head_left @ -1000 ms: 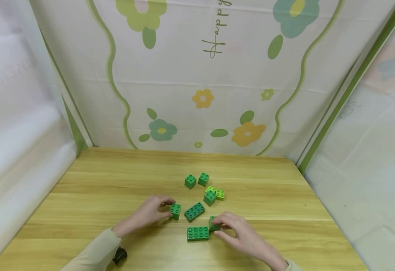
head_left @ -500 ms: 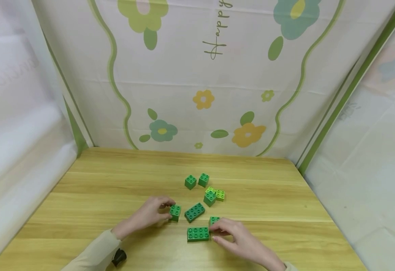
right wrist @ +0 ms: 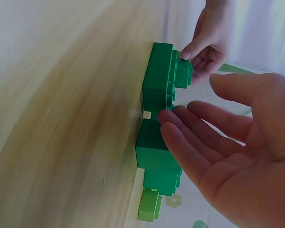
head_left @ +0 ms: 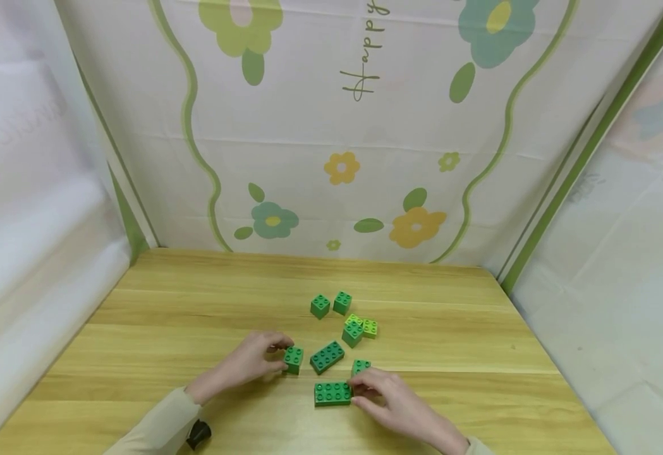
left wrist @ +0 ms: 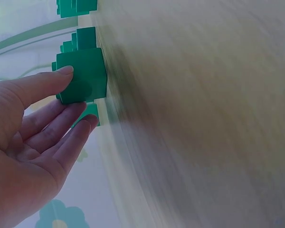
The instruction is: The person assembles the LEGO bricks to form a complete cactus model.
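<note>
My left hand (head_left: 250, 361) pinches a small green toy brick (head_left: 293, 359) on the table; in the left wrist view the thumb lies on one face of that small brick (left wrist: 85, 76). My right hand (head_left: 387, 398) is at the right end of a long green brick (head_left: 333, 394), just in front of another small green brick (head_left: 361, 366). In the right wrist view its thumb stands apart from the fingers, whose tips are against or very near the small brick (right wrist: 154, 147); contact is unclear. Between the hands lies a darker green long brick (head_left: 327, 357), set at an angle.
Farther back stand two small green bricks, one left (head_left: 320, 306) and one right (head_left: 342, 303). Another green brick (head_left: 352, 333) partly hides light green bricks (head_left: 370, 328). A black object (head_left: 199, 434) lies beside the left sleeve. A printed cloth (head_left: 308, 126) rises behind the table.
My right hand has slid off the small brick toward the long brick's right end, uncovering the small brick's studs. The brick in my left hand has shifted slightly toward me.
</note>
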The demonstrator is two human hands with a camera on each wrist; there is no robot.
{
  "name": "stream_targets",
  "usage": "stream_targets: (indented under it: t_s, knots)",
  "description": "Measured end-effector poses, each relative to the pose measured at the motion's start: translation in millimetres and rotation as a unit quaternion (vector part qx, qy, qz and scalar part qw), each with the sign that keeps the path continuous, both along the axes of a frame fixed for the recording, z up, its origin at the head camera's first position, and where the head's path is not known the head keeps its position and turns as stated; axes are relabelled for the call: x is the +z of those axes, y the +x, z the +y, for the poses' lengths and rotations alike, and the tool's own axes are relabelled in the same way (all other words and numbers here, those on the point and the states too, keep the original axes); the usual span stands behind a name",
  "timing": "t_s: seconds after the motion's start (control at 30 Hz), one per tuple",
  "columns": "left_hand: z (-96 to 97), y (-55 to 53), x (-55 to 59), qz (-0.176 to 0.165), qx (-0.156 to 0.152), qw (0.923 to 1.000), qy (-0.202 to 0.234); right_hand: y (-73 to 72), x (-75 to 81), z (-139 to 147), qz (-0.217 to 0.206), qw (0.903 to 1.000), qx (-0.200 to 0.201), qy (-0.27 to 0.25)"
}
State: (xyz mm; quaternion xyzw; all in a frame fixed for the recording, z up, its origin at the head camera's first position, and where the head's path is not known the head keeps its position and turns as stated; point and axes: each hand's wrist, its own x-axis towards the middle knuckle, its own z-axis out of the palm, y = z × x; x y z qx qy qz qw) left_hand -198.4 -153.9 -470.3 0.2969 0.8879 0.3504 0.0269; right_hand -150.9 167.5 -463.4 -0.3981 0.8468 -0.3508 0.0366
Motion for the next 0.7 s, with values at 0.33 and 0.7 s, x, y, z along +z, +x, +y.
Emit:
stream_targets:
  t_s: [0.33, 0.7]
  knots:
    - [-2.3, 0.8, 1.1, -0.016, -0.006, 0.9998, -0.008, -4.6, -4.3, -9, 0.045, 0.9956, -0.034, 0.075]
    - [-1.8, 4.2, 0.9, -0.018, 0.0, 0.9997, -0.016, -12.8, -11.0, -14, 0.049, 0.9941, -0.035, 0.09]
